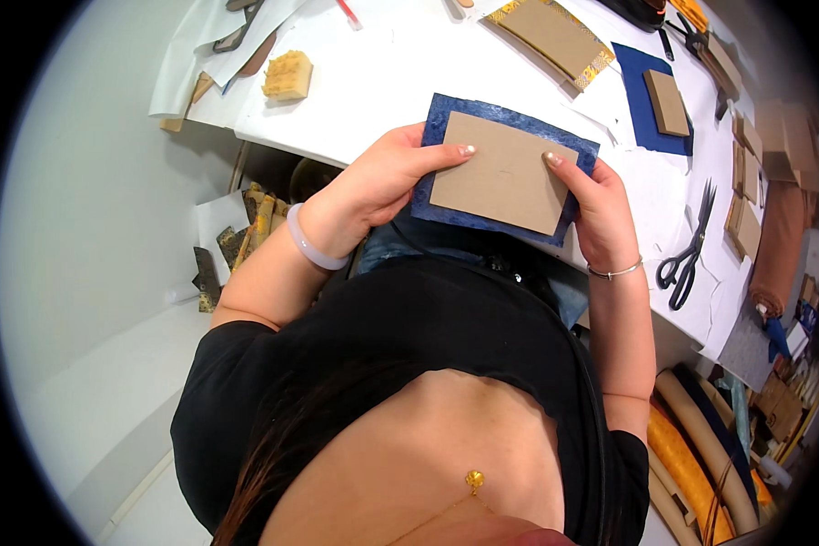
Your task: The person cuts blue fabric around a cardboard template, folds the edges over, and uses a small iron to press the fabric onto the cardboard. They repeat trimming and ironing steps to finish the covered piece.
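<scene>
Between my two hands is a grey-brown cardboard panel (pixel 503 177) lying on a larger sheet of dark blue material (pixel 484 111), whose border shows all round it. My left hand (pixel 389 171) grips the left side, thumb on the board and fingers behind the sheet. On the right side my right hand (pixel 601 202) holds it the same way, its thumb pressed on the board near the upper right corner. The fingers of both hands are mostly hidden beneath. Board and sheet are held at the front edge of a white table, above my lap.
On the white table (pixel 373 91) lie a yellow sponge (pixel 288 75), a board with a patterned yellow border (pixel 552 41), a blue sheet (pixel 642 118) with a cardboard piece (pixel 666 102) on it, and black scissors (pixel 692 250). Material rolls (pixel 692 441) stand low at right.
</scene>
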A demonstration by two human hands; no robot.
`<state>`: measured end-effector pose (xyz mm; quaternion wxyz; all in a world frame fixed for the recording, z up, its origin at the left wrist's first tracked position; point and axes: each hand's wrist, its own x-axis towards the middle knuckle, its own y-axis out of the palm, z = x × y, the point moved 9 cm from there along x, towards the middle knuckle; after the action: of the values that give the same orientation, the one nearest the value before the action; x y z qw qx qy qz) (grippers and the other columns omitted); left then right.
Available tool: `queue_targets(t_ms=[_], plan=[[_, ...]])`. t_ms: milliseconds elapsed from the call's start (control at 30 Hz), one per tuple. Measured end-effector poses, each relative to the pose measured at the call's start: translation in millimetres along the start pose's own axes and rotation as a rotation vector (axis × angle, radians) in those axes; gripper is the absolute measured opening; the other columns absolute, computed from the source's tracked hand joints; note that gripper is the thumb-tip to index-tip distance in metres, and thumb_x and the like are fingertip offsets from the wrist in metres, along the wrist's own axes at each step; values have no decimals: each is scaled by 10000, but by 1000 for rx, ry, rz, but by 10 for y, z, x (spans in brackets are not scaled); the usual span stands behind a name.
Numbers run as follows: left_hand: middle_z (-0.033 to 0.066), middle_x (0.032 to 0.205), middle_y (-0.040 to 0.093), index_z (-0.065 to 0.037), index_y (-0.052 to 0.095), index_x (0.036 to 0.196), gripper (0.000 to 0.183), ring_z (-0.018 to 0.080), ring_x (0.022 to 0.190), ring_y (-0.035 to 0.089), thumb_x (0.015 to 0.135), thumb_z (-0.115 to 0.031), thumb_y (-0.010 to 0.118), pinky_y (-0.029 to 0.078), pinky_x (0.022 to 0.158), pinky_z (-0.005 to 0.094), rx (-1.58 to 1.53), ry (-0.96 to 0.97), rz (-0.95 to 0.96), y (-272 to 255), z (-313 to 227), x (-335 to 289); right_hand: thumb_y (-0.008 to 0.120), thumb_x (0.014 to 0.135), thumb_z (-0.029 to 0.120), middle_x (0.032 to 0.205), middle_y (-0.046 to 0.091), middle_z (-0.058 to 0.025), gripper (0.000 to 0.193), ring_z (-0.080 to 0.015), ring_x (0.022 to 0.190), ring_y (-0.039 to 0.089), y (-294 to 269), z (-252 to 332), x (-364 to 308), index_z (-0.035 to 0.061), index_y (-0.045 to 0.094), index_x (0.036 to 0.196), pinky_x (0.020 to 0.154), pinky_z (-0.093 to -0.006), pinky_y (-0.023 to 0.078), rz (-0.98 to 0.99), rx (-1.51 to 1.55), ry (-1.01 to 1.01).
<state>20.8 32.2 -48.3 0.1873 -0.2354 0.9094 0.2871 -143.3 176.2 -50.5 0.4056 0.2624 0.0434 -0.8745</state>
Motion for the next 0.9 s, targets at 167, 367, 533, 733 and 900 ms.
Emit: queue_targets(t_ms=[167,367,533,733,900], plan=[[166,1222,711,77,619,1308,397,211,1081,717,983,-134,708,601,950,330,21,4,-18,-48,2,11,788,925,188,1049,754,-80,309,-123,925,688,20,-25,18,-24,714,1138,850,-270,535,29,-46,29],[130,1132,748,43,681,1252,353,159,994,718,963,-151,747,591,887,291,274,205,-29,-76,-330,-65,806,909,142,1040,746,-63,284,-109,918,678,94,377,13,-23,712,1121,838,-261,542,88,-239,-170],[92,1073,775,-20,735,1192,306,167,952,734,897,-75,796,582,831,277,813,641,43,28,-865,-324,789,858,-26,972,737,-57,197,-131,872,694,272,931,-195,-13,712,1039,790,-249,563,150,-587,-702],[80,1180,754,-123,741,1198,345,244,1038,746,860,-60,715,621,855,342,1545,1375,134,262,-944,-589,785,688,-100,1028,751,-108,307,-283,1024,748,612,1004,-457,17,691,955,851,-362,625,164,-955,-1353],[24,1307,711,-188,716,1271,384,202,1137,707,897,-146,642,587,994,374,1881,1522,41,99,-761,-377,722,821,66,1095,742,-61,129,-238,1070,731,758,740,-286,59,684,945,969,-422,585,113,-1323,-1541]])
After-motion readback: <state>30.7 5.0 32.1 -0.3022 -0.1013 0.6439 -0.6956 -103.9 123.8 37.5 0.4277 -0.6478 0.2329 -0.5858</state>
